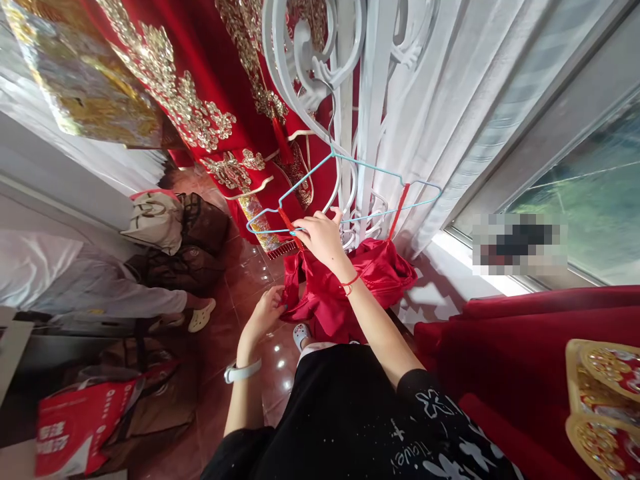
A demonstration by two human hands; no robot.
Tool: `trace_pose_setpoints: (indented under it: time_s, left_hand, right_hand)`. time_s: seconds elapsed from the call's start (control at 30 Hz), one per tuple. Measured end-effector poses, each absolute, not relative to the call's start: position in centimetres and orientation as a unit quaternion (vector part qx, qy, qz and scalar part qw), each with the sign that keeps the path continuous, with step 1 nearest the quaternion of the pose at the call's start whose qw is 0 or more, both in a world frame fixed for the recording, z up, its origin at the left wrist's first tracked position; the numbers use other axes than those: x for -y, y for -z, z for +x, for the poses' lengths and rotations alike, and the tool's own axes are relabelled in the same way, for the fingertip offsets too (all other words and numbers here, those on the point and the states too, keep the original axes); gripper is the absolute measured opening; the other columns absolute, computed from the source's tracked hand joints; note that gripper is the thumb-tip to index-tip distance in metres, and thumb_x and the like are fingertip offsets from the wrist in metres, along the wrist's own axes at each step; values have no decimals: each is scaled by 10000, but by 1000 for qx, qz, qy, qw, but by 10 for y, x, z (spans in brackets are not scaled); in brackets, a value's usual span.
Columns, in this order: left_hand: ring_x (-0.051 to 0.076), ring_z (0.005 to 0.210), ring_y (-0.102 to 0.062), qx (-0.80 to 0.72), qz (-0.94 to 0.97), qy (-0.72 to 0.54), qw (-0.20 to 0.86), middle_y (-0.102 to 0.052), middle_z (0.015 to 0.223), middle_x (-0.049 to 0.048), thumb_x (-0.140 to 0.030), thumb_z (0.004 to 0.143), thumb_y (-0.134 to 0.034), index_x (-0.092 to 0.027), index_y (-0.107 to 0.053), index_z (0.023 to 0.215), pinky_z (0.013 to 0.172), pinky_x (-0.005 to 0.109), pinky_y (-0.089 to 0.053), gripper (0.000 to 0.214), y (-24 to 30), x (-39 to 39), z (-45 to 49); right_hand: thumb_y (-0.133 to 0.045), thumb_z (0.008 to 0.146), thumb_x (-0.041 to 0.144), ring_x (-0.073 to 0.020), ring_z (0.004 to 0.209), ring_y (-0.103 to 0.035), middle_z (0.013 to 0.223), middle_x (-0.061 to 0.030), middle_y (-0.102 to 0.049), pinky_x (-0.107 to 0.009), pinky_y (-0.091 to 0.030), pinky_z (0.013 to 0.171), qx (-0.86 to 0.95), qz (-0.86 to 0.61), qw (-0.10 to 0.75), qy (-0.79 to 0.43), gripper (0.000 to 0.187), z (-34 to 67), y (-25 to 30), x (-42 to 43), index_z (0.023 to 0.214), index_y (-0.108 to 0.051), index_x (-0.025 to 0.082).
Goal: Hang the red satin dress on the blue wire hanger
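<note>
A red satin garment (330, 300) hangs by two thin red straps from a light blue wire hanger (367, 165), whose hook catches on white scrollwork. My right hand (320, 241) is closed at the left strap, just under the hanger's lower bar, with the thumb raised. Lower and to the left, my left hand (267, 310) pinches the garment's left edge between thumb and fingers. The fingertips of both hands are partly hidden by the cloth and by the hands themselves. Below the hands, the garment bunches in loose folds.
A white ornate metal rack (345, 73) stands ahead, with red gold-embroidered clothes (195, 100) on its left. Brown bags (203, 230) lie on the tiled floor near a person's leg (140, 293). Red cloth (500, 327) is at right, beside a window (595, 187).
</note>
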State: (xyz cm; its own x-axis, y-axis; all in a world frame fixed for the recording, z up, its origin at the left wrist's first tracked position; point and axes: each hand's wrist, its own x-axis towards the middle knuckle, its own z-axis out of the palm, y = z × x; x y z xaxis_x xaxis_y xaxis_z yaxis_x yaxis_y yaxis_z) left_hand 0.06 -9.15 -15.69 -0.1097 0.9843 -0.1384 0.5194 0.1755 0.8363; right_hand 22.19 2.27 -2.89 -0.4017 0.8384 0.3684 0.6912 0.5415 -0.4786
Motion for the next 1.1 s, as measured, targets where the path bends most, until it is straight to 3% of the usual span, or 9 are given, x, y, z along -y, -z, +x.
trace_pose_setpoints:
  time_s: [0.17, 0.27, 0.4, 0.5, 0.57, 0.67, 0.83, 0.97, 1.1]
  left_hand:
    - [248, 944, -631, -727, 563, -353, 171, -597, 1040, 79, -133, 783, -503, -218, -665, 1196, 970, 442, -543, 452, 124, 97, 4]
    - [192, 794, -617, -717, 534, -418, 158, -536, 1057, 61, -140, 803, -476, -239, -629, 1261, 875, 392, -561, 493, 99, 84, 7]
    - [109, 660, -564, -637, 458, -549, 289, -532, 961, 12, -202, 756, -539, -218, -600, 1165, 611, 219, -484, 413, 67, 61, 15]
    - [83, 712, -565, -566, 425, -613, 350, -570, 962, 5, -241, 699, -652, -200, -620, 1084, 634, 167, -484, 389, 49, 56, 22]
    - [85, 770, -604, -526, 420, -655, 343, -580, 992, 6, -231, 661, -720, -201, -619, 1053, 711, 175, -532, 406, 44, 57, 25]
    - [111, 823, -667, -493, 445, -712, 227, -580, 1047, 14, -200, 625, -759, -210, -599, 1042, 786, 228, -586, 446, 45, 53, 27]
    - [182, 949, -711, -485, 539, -686, 67, -594, 1234, 88, -202, 674, -760, -215, -616, 983, 867, 332, -638, 341, 44, 30, 16]
    - [219, 1019, -729, -472, 559, -681, 37, -579, 1328, 107, -257, 733, -798, -213, -618, 944, 936, 407, -656, 281, 31, 18, 7]
    - [238, 1092, -734, -442, 583, -680, 50, -619, 1341, 98, -287, 755, -849, -228, -615, 979, 938, 401, -663, 329, 13, 11, 13]
  right_hand:
    - [-548, 1095, 278, -262, 1066, -633, 1062, -61, -812, -520, -188, 1143, 829, -460, 291, -131, 265, 224, 29, -19, 1118, -811, 264]
    - [-545, 1097, 285, -263, 1057, -636, 1107, -58, -818, -528, -189, 1161, 827, -460, 295, -131, 266, 225, 29, -17, 1093, -810, 270]
    - [-546, 1098, 291, -254, 1069, -630, 1089, -51, -815, -501, -180, 1158, 826, -464, 293, -126, 260, 227, 29, -14, 1114, -804, 259]
    - [-555, 1096, 295, -244, 1070, -626, 1079, -44, -811, -484, -170, 1149, 826, -466, 294, -122, 251, 228, 30, -12, 1125, -801, 255]
    - [-563, 1094, 292, -241, 1065, -629, 1077, -43, -813, -484, -163, 1147, 826, -467, 294, -118, 242, 228, 30, -12, 1120, -801, 258]
    - [-563, 1093, 284, -239, 1056, -630, 1072, -46, -814, -482, -162, 1141, 827, -468, 290, -114, 243, 228, 32, -13, 1104, -804, 255]
    - [-554, 1098, 285, -237, 1049, -634, 1071, -47, -815, -474, -176, 1127, 830, -464, 292, -100, 246, 226, 34, -12, 1087, -798, 253]
    - [-560, 1095, 281, -238, 1037, -637, 1047, -46, -818, -485, -169, 1133, 829, -467, 290, -102, 241, 227, 32, -8, 1069, -797, 250]
    - [-573, 1088, 274, -236, 1034, -626, 1039, -42, -822, -481, -158, 1139, 830, -460, 294, -115, 235, 229, 29, -2, 1068, -806, 246]
